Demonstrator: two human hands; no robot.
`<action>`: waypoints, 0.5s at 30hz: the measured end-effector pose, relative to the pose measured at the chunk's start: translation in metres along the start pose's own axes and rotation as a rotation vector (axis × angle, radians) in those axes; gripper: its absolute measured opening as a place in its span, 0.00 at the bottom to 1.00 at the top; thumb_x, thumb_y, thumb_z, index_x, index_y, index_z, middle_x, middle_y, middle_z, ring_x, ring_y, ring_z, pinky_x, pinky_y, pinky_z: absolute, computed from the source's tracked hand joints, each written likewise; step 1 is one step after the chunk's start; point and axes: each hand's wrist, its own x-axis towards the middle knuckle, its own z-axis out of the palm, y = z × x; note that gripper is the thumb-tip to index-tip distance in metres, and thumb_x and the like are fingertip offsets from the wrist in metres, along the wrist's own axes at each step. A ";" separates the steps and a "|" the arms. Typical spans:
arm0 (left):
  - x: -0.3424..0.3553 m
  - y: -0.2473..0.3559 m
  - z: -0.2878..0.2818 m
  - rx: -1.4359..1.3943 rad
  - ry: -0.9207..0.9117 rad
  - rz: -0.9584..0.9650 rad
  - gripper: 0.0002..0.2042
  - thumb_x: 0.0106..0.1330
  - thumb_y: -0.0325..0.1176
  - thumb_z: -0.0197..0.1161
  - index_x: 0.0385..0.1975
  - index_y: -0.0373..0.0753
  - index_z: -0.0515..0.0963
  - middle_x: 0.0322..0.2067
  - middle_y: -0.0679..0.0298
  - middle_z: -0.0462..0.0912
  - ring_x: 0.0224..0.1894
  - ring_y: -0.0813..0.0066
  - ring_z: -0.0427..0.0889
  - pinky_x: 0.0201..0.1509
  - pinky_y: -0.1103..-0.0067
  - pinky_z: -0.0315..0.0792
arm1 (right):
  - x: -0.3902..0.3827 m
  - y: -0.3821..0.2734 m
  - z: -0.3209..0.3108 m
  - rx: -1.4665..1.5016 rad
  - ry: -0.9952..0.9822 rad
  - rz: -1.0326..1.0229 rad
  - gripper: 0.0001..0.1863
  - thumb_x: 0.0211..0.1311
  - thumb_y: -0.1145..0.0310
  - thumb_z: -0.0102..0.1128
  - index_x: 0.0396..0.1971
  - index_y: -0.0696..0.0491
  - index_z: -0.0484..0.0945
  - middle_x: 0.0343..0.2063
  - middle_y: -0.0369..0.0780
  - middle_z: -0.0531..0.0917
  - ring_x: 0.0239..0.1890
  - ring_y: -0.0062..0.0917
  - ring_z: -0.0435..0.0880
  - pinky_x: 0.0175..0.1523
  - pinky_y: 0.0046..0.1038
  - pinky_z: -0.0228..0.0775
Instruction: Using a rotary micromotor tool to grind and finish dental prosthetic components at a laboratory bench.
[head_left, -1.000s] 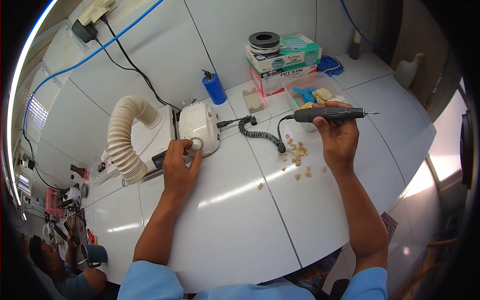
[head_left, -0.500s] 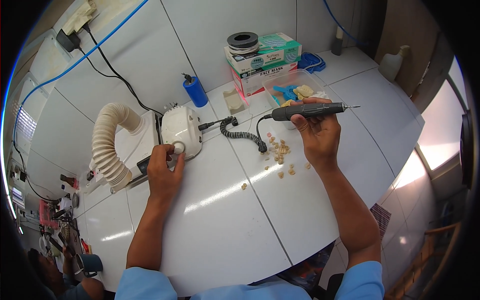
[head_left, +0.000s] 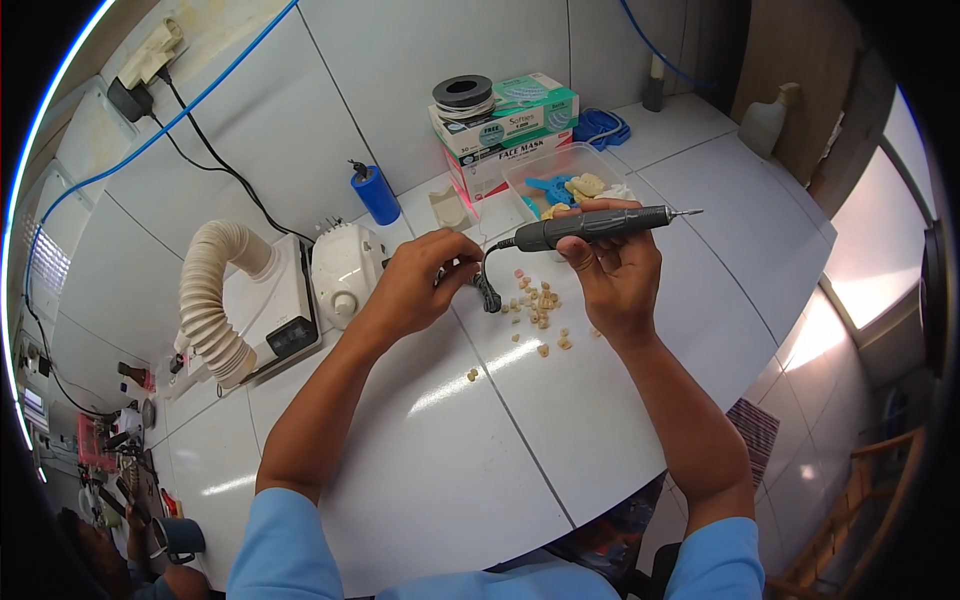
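Note:
My right hand (head_left: 622, 285) is closed round a black rotary handpiece (head_left: 590, 228), held nearly level above the table, with its thin metal bur pointing right. From its rear end a coiled black cord (head_left: 488, 294) loops down and passes behind my left hand (head_left: 418, 285). The left fingers are curled together at that cord; whether they grip it is hidden. Left of this hand stands the white control unit (head_left: 345, 265) with a round knob. Small tan tooth-like pieces (head_left: 540, 303) lie scattered on the table below the handpiece.
A white machine with a ribbed hose (head_left: 200, 290) stands at the left. Behind are a blue cylinder (head_left: 376, 195), stacked mask boxes (head_left: 510, 130) under a wire spool (head_left: 463, 92), and a clear plastic tub (head_left: 515, 185). Another person (head_left: 100, 550) sits at the lower left.
My left hand has left the control unit's knob and moved right to the coiled cord. The right hand still holds the handpiece in much the same pose. The whole view has shifted slightly.

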 end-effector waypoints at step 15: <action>0.043 -0.021 0.047 -0.230 -0.493 -0.186 0.09 0.65 0.31 0.79 0.42 0.42 0.89 0.42 0.60 0.89 0.48 0.60 0.88 0.51 0.67 0.79 | 0.006 -0.001 -0.003 0.042 0.038 0.013 0.28 0.71 0.66 0.78 0.60 0.62 0.73 0.50 0.47 0.89 0.57 0.28 0.90 0.65 0.29 0.82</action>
